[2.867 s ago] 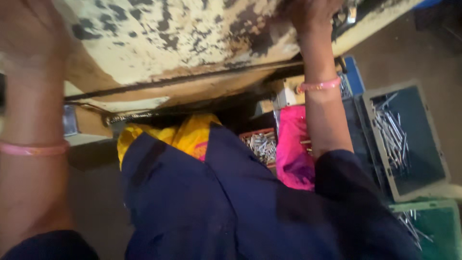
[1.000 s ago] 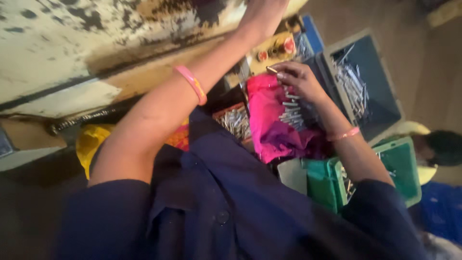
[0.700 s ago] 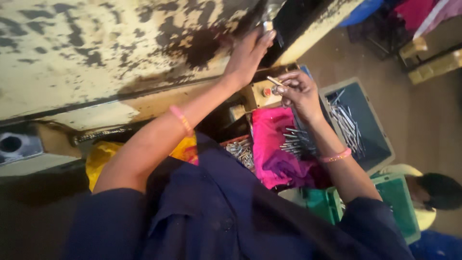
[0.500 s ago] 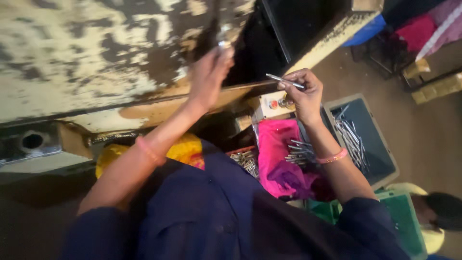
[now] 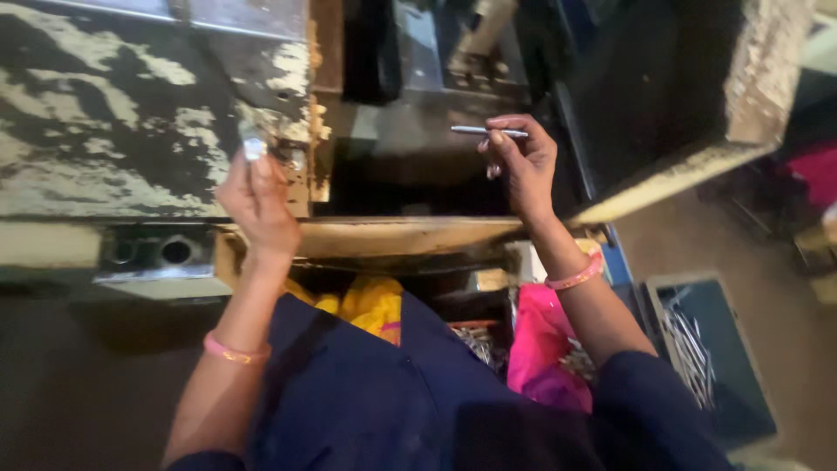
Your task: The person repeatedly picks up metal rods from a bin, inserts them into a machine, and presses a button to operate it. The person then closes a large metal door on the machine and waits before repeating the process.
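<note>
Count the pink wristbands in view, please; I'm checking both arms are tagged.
2. One pink wristband sits on the left forearm, lower left; the other circles the right wrist below the right hand. None seems hidden.

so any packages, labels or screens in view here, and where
No screens, signs or labels show.
Pink bag: below the right hand, crumpled, bright pink.
Dark tray: lower right on the floor, rectangular, pale rim, holding thin metal rods.
Yellow bag: under the bench edge, crumpled.

Navy blue garment, with a pink bangle [image 5: 234,351] on each wrist.
</note>
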